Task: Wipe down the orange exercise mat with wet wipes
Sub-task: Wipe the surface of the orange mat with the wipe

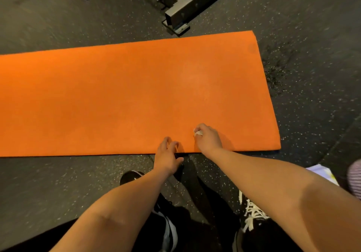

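Both arms reach forward. The left hand [167, 155] spreads loosely bent fingers; the right hand [208, 138], just beside it, seems to pinch a white wipe [198, 133].

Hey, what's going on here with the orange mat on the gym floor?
A person is bent over the orange exercise mat, which lies flat on the dark speckled floor. Their right hand pinches a small white wet wipe against the mat close to its near edge. The left hand rests spread fingers on that same edge.
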Tool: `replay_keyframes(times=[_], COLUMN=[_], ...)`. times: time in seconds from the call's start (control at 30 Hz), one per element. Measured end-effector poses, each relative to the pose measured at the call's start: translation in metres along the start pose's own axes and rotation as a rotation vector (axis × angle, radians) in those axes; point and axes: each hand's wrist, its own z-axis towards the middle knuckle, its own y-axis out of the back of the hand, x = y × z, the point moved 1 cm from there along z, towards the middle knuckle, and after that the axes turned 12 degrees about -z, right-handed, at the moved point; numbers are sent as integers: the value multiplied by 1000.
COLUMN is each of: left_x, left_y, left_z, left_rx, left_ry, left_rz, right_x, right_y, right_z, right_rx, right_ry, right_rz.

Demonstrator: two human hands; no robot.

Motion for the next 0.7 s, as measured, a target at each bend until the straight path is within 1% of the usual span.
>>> replay_keyframes(times=[0.1,0.23,0.37,0.43,0.53,0.63,0.7], left_x=[10,20,33,40,45,47,41], left_y=[7,7,1,3,8,8,11], left_z=[1,13,18,22,26,25,27], left_rx=[-11,-42,-134,-165,-161,-166,-197], left_ry=[-15,-43,-112,-148,-216,-202,-152], left_rz=[3,74,99,95,83,136,68], right_x=[16,25,15,11,9,7,7], right_y=[-7,-15,-28,-33,-39,-44,-48], right_z=[-2,-1,3,6,9,7,4], right_rx=[47,67,158,161,134,122,139], right_ry=[14,79,68,71,85,114,125], right_rz=[-10,-112,-191,-228,-285,-280,-292])
